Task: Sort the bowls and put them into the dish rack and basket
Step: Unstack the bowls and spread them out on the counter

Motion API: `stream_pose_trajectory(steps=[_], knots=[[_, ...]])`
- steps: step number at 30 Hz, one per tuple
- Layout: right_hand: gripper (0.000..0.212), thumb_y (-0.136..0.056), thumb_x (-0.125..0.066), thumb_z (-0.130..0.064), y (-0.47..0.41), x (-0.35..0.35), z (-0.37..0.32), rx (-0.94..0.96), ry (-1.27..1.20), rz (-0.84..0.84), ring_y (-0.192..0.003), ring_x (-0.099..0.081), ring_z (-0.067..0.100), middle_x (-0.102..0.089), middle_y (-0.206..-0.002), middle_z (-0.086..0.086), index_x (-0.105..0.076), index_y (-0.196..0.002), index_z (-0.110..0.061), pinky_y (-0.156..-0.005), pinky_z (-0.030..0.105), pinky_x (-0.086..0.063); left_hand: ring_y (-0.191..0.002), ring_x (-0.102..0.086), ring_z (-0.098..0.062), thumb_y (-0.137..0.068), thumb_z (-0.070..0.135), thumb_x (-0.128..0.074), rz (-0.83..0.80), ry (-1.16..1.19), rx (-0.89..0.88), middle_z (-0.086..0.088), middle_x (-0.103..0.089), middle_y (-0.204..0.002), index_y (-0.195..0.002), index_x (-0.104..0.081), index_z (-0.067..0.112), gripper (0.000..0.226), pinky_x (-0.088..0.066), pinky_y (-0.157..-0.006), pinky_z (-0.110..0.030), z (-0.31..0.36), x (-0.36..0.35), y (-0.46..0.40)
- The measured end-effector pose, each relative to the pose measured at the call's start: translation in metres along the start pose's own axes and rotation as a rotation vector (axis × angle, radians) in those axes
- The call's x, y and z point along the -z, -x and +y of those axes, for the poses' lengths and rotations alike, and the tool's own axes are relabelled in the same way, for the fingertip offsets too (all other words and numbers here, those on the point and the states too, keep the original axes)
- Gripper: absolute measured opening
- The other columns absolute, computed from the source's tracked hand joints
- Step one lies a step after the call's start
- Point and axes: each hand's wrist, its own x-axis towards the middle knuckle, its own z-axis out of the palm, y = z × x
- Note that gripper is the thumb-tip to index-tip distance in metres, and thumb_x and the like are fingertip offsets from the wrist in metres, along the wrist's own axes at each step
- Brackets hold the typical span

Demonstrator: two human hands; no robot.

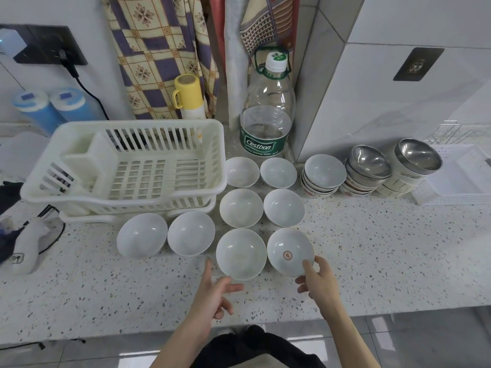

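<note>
The right hand (320, 281) reaches forward, thumb over the rim of the red-emblem bowl (290, 251) and fingers curled beneath, gripping it on the speckled counter (372, 248). The left hand (212, 290) hovers open, fingers spread, beside a plain white bowl (241, 253).

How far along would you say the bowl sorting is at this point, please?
Barely begun: the dish rack holds no bowls. The right hand grips the rim of the red-emblem bowl; the left hand hovers open beside it. Seven other white bowls lie loose, and three stacks remain untouched.
</note>
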Motion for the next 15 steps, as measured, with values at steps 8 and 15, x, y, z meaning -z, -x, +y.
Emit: stream_pose_trajectory(steps=[8,15], knots=[[0.039,-0.096,-0.048,-0.039,-0.004,0.032,-0.005,0.021,0.062,0.165,-0.056,-0.066,0.011,-0.071,-0.072,-0.001,-0.054,-0.128,-0.019,-0.049,0.025,-0.045,-0.041,-0.048,-0.013,-0.099,0.022,-0.052,0.186,0.004,-0.167,-0.005,-0.076,-0.078,-0.115,-0.05,0.037,0.022,-0.032,-0.038,-0.019,0.02,-0.004,0.004],[0.025,-0.097,-0.049,-0.033,-0.046,0.072,-0.027,0.085,0.017,0.158,-0.046,-0.06,0.005,-0.071,-0.071,-0.002,-0.059,-0.116,-0.02,-0.052,0.027,-0.046,-0.045,-0.049,-0.012,-0.097,0.027,-0.055,0.124,0.01,-0.272,-0.003,-0.074,-0.076,-0.109,-0.057,0.04,0.018,-0.04,-0.043,-0.016,0.079,-0.061,-0.01]])
